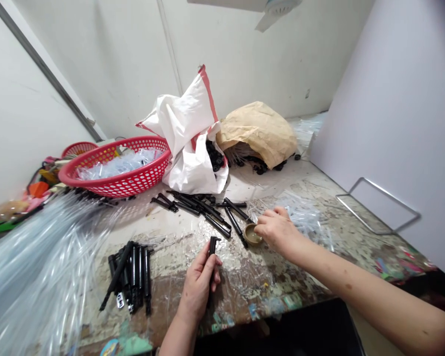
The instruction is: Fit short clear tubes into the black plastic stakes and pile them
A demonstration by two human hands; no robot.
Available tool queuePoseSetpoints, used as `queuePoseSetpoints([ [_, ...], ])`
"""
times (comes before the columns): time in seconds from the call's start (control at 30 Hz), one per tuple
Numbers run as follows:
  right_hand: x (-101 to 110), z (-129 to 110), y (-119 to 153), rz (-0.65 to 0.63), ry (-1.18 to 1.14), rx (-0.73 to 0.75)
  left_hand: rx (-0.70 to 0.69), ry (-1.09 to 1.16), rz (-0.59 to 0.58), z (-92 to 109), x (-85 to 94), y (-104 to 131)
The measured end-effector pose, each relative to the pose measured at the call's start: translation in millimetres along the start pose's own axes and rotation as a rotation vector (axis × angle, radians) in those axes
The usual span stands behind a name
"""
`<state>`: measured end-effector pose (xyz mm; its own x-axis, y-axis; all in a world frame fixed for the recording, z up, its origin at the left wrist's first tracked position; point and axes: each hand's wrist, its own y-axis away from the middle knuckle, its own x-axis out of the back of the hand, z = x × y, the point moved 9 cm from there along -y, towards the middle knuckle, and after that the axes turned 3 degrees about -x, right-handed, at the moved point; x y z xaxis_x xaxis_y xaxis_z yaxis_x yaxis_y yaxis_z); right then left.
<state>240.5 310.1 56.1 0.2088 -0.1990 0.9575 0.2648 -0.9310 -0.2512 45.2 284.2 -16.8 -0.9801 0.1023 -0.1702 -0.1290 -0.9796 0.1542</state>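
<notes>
My left hand (201,282) is wrapped round a slim black plastic tube (212,245), held near the table's front edge. A small spout juts sideways from the tube's top end. My right hand (279,231) reaches to a small tan bowl (251,234), its bent fingertips at the bowl's right rim. Whatever those fingers pinch, if anything, is hidden. Behind the bowl and to its left lies a loose pile of similar black tubes (198,203). Another bunch of black tubes (135,272) rests to the left of my left hand.
Long clear plastic tubing (40,277) covers the table's left side. A red basket (133,187) holds clear pieces. Behind stand a white sack (187,123) with black parts and a brown paper cover (259,128). Thin clear tubes (307,217) lie beyond my right hand, near a metal wire frame (378,205).
</notes>
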Motion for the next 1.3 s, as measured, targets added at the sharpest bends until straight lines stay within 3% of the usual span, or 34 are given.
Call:
queuePoseSetpoints([
  [0.07,5.0,2.1,0.5,0.026,-0.18,-0.09,0.006,-0.001,-0.01,-1.9,0.0,-0.1],
  [0.2,-4.0,-10.1,0.8,-0.037,-0.81,-0.318,-0.002,0.011,-0.018,-3.9,1.1,-0.6],
  [0.3,-14.7,-27.0,-0.6,-0.047,-1.03,-0.457,-0.002,0.053,-0.013,-5.2,3.2,-0.6],
  [0.43,-18.6,-40.4,-7.4,0.001,-1.018,-0.46,-0.004,0.089,-0.001,-5.1,6.3,0.3],
  [0.63,-14.8,-41.5,-11.3,0.07,-0.937,-0.382,0.003,0.13,0.016,-3.6,8.1,1.7],
  [0.97,-10.3,-49.7,-12.0,0.062,-0.86,-0.316,0.005,0.164,0.025,-3.1,9.8,2.3],
  [1.3,-13.2,-49.4,-12.3,0.047,-0.854,-0.349,-0.003,0.148,0.013,-4.1,10.3,2.4],
])
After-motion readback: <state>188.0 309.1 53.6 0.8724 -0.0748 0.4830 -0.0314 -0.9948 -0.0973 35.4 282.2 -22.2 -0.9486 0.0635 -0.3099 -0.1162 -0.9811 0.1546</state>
